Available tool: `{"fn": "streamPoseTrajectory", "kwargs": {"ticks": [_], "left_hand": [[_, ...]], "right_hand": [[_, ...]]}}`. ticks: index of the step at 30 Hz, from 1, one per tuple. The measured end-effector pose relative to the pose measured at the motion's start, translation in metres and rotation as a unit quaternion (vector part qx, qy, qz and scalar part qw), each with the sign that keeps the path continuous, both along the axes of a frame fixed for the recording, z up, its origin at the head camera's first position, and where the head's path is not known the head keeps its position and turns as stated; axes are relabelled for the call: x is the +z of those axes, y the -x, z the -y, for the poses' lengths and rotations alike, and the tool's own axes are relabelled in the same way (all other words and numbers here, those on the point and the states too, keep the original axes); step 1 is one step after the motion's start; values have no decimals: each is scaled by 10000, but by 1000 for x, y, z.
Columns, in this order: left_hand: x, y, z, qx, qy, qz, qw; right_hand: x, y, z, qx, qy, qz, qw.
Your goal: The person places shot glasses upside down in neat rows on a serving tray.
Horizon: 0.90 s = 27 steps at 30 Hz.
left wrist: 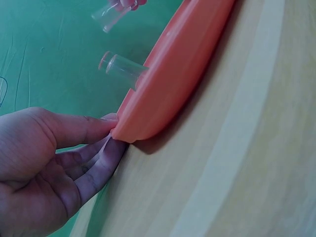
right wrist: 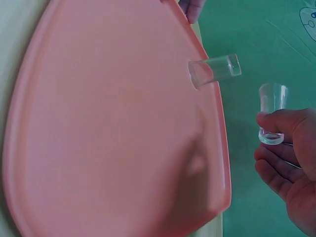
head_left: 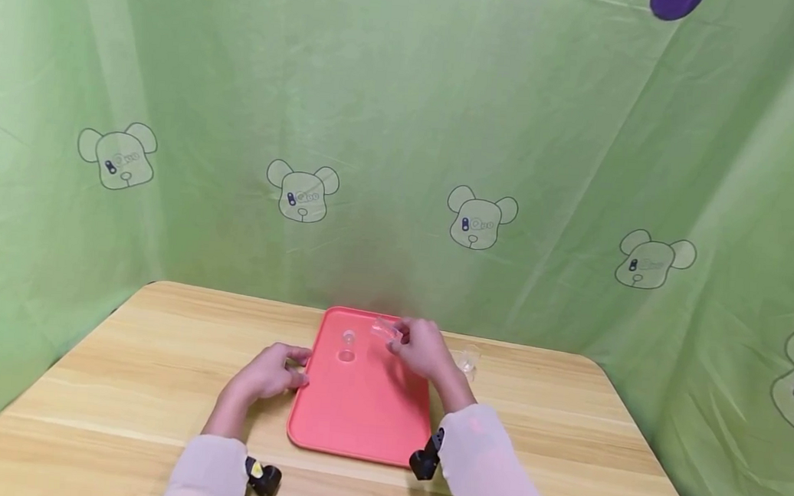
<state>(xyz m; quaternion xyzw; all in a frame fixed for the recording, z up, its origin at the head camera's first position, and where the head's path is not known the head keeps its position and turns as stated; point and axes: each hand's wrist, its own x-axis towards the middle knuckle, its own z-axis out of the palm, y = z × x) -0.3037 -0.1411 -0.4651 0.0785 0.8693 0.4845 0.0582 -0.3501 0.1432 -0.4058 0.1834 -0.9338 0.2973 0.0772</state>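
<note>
against green curtain (head_left: pixel 393 102), wooden table (head_left: pixel 175 355), left grip (head_left: pixel 269 371) pinching tray (head_left: pixel 357 422), right grip (head_left: pixel 424 350) holding cup (right wrist: pixel 274 98)

Head cam: above, facing forward-down, farthest. Wrist cams: close, tilted, left edge-on, right across; both share red tray (head_left: pixel 360 422).

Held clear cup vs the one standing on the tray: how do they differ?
Support: the held cup is pinched in the right hand; the tray cup stands on the red tray.
Pose: the held cup is tipped over sideways, while the tray cup is upright on one end.
Shared: both are clear and see-through.
</note>
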Motion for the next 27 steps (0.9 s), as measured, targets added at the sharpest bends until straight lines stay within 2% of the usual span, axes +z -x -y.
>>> {"fn": "streamPoseTrajectory", "kwargs": {"ticks": [11,19,27], "left_hand": [[0,1,0,-15,-129,57,9999],[0,1,0,-30,-180,63,9998],[0,1,0,-20,-153,27,9999]], "right_hand": [[-13,3,10,55,100,-88,9999],[-24,6,16,212,38,-469,9987],[-27,5,23,220,181,-295,9992]]}}
